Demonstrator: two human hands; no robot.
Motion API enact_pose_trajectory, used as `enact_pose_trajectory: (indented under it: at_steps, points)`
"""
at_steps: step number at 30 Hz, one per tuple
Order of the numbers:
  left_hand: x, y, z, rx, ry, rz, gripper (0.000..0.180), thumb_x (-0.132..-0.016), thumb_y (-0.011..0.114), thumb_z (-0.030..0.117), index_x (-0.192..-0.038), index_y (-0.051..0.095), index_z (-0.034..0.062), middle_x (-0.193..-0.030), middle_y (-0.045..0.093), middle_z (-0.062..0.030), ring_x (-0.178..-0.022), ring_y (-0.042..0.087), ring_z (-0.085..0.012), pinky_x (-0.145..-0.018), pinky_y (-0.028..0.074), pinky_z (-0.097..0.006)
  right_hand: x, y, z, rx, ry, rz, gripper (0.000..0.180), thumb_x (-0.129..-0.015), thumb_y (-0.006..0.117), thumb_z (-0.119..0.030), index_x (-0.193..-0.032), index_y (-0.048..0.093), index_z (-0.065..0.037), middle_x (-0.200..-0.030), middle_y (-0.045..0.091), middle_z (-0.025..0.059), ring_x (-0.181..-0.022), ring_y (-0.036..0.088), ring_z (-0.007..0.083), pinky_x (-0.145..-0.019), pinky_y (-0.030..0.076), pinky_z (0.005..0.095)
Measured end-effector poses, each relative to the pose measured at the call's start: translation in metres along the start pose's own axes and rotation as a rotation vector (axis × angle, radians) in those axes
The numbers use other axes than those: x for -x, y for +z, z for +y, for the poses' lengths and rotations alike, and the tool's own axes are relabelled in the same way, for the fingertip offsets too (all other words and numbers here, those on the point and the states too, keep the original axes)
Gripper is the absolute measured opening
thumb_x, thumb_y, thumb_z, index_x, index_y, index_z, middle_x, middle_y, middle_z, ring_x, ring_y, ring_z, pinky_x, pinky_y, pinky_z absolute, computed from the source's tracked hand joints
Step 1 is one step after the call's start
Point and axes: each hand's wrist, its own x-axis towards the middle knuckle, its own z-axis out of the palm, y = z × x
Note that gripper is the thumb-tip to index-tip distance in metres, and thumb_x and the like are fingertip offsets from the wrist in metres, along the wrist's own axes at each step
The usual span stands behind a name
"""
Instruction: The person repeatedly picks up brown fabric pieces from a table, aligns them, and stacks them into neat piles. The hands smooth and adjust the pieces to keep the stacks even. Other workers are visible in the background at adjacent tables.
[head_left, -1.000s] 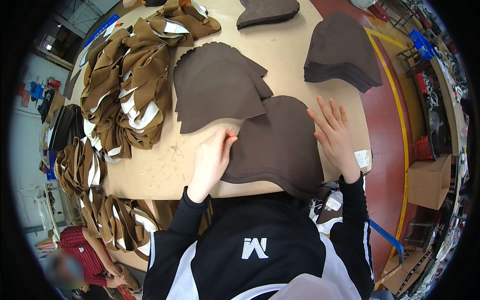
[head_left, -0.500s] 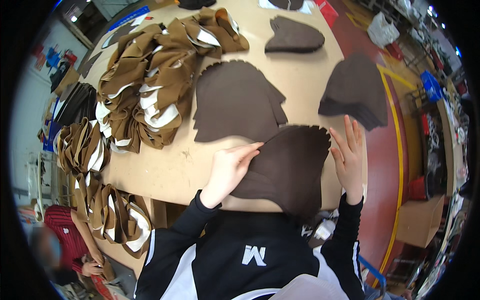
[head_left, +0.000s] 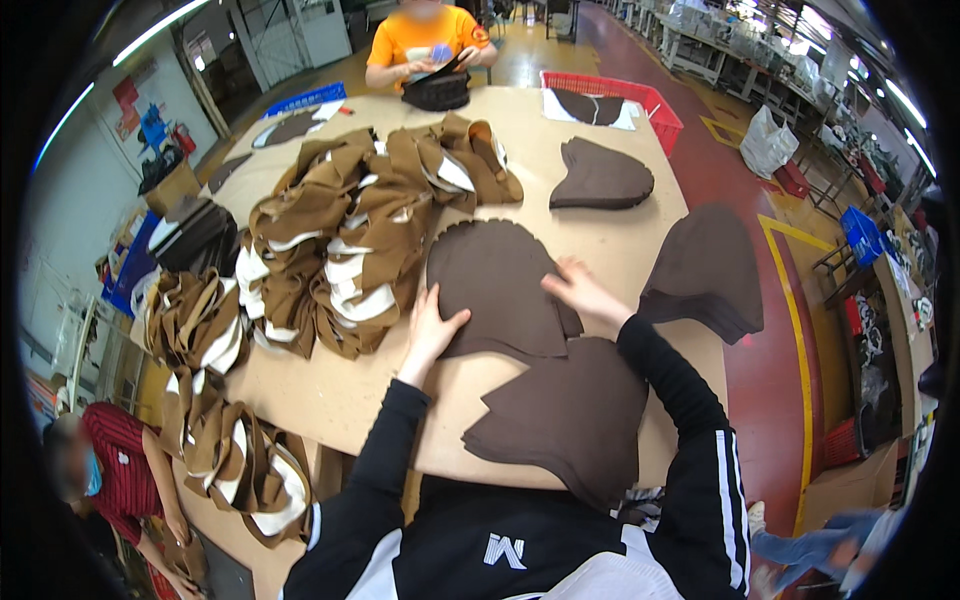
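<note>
A stack of dark brown cut pieces (head_left: 500, 285) with a notched, rounded far edge lies flat in the middle of the table. At its left edge my left hand (head_left: 430, 335) rests with thumb and fingers apart. My right hand (head_left: 585, 293) touches the opposite edge, its fingers stretched out over the border. Both hands look open, though some fingertips are hidden. Nearer to me, a second stack of dark brown pieces (head_left: 570, 420) sits partly over the table's front edge, with no hand on it.
Brown strips with white lining (head_left: 365, 240) are heaped on the left. More dark brown stacks lie far right (head_left: 605, 175) and at the right edge (head_left: 705, 270). A red crate (head_left: 655, 115) stands behind. One co-worker in orange (head_left: 430, 40) handles a black piece; another in striped red (head_left: 125, 460) is lower left.
Both hands have left the nearer stack and moved forward to the middle stack. The view has tilted up, bringing the co-worker in orange into sight.
</note>
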Motion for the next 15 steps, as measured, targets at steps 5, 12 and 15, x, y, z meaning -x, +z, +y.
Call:
enact_pose_trajectory:
  at_steps: [5, 12, 15]
  points:
    - [-0.017, -0.031, -0.009, 0.649, -0.227, -0.086, 0.099, -0.081, 0.082, 0.04, -0.153, 0.032, -0.0084, -0.151, 0.044, -0.0303, -0.138, 0.048, -0.0331, -0.114, 0.038, -0.037, -0.005, 0.009, -0.035, -0.378, 0.206, 0.032, 0.114, -0.076, 0.082, -0.049, -0.156, 0.024, 0.007, -0.157, 0.031, 0.032, -0.146, 0.035, 0.0391, -0.116, 0.036, 0.0451]
    - [-0.012, -0.024, -0.004, 0.202, 0.105, 0.086, 0.075, -0.076, 0.085, 0.016, -0.139, 0.052, -0.0074, -0.131, 0.064, -0.0192, -0.111, 0.066, -0.023, -0.093, 0.053, -0.032, -0.005, 0.005, -0.03, -0.749, 0.287, -0.148, 0.092, -0.072, 0.091, -0.023, -0.14, 0.041, 0.013, -0.131, 0.059, 0.0231, -0.121, 0.06, 0.0265, -0.1, 0.05, 0.0372]
    - [0.007, -0.043, 0.03, 0.622, 0.197, 0.008, 0.063, -0.079, 0.08, 0.003, -0.137, 0.054, -0.0036, -0.121, 0.068, -0.0159, -0.11, 0.066, -0.0204, -0.094, 0.053, -0.032, 0.01, 0.008, -0.031, -0.819, 0.127, 0.025, 0.082, -0.075, 0.089, -0.014, -0.14, 0.044, 0.006, -0.131, 0.061, 0.0168, -0.121, 0.06, 0.0232, -0.102, 0.049, 0.0357]
